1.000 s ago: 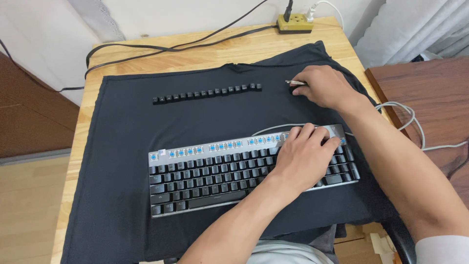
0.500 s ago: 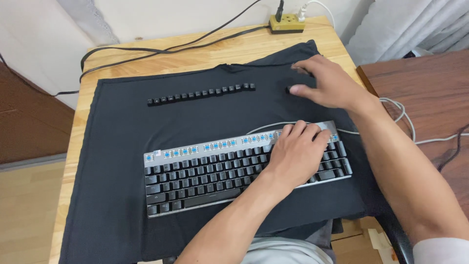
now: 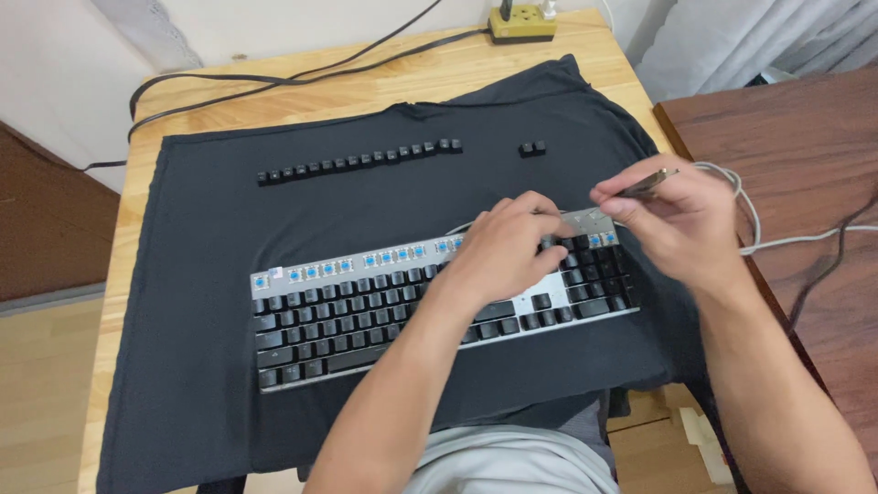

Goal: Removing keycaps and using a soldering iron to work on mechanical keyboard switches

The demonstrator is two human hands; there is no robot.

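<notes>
Keycaps (image 3: 357, 161) lie in a long black row on the dark cloth (image 3: 183, 366) at the far left of the work area, well apart from both hands, and a separate pair of keycaps (image 3: 532, 147) sits further right on the same cloth. Below them the keyboard (image 3: 366, 311) runs at a slight tilt across the cloth, its top row stripped to bare blue switches (image 3: 320, 270) while the lower rows keep their black caps.

From the lower middle the left forearm rises diagonally toward the upper right. Its hand, the left hand (image 3: 503, 252), lies palm down on the right half of the keyboard, fingers curled forward and pressing on the top edge; it grips nothing and simply rests on the board.

Further right, the right forearm comes up from the bottom right corner, wrist bent inward. The right hand (image 3: 672, 224) hovers just above the keyboard's upper right corner, thumb and fingers pinched around a small metal tool (image 3: 645, 185) whose tip points up and to the right.

Beyond it a white cable (image 3: 777, 242) trails onto the brown table (image 3: 805, 137); a power strip (image 3: 521, 23) sits at the wooden desk's (image 3: 274, 101) far edge.
</notes>
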